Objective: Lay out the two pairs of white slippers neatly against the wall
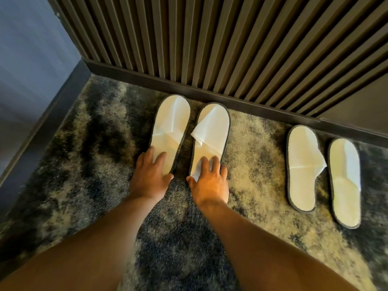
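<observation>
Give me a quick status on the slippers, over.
Left hand and right hand flat on left pair's heels. Right pair already at baseboard. Nothing in the way.

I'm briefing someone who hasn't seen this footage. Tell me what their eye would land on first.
Four white slippers stand out against the dark mottled carpet, toes toward the slatted wall. The left hand and right hand rest flat on the heels of the left pair at centre. The right pair lies apart, untouched, one slipper's strap splayed sideways.
</observation>
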